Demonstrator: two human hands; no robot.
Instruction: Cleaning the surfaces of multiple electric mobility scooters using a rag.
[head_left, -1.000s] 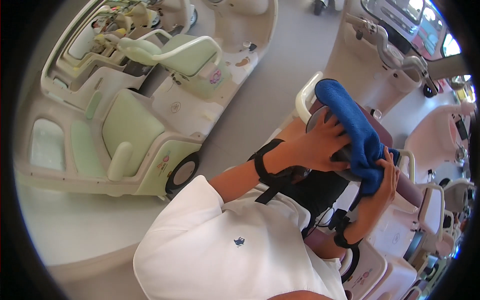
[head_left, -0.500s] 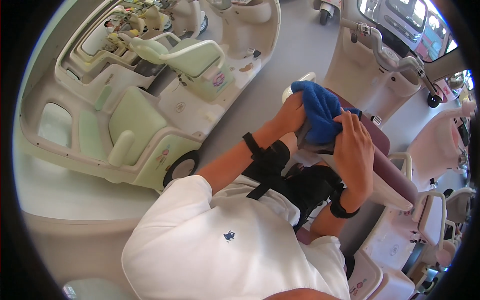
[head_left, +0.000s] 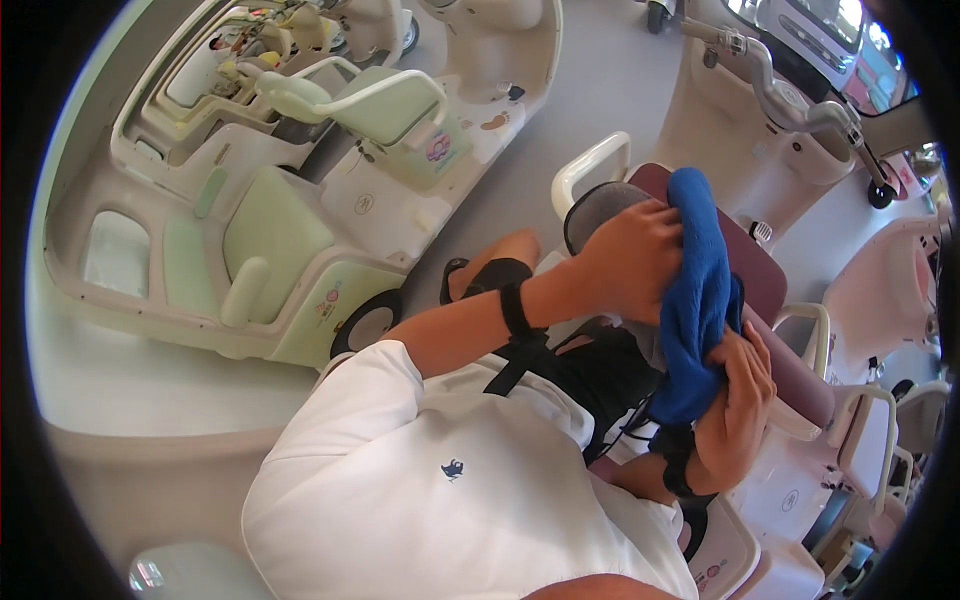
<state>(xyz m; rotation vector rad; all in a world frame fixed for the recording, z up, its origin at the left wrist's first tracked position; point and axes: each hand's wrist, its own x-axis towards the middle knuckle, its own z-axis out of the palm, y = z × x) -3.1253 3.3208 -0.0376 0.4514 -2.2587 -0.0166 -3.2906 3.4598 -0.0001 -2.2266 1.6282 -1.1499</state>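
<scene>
A blue cloth point(head_left: 705, 270) hangs bunched in a long fold between my two hands, over a maroon seat point(head_left: 757, 262). My left hand point(head_left: 640, 250) is closed, its knuckles up and its fingertips tucked against the cloth's left edge. Grey fabric point(head_left: 600, 212) with a dark rim spreads out under and beyond that hand; whether it is joined to the blue cloth I cannot tell. My right hand point(head_left: 745, 370) grips the cloth's lower right side, fingers bent around it. The fold covers part of its palm.
A cream grab rail point(head_left: 590, 165) rises beside the maroon seat. To the left stands a pale green and beige scooter-like vehicle point(head_left: 280, 230) with seats. Grey handlebars point(head_left: 785, 110) are at the upper right, and pink vehicles point(head_left: 880, 285) line the right side.
The blue cloth has gone from a compact bundle to a long hanging fold. My left hand has moved right, my right hand lower. More grey fabric and a bare lower leg now show.
</scene>
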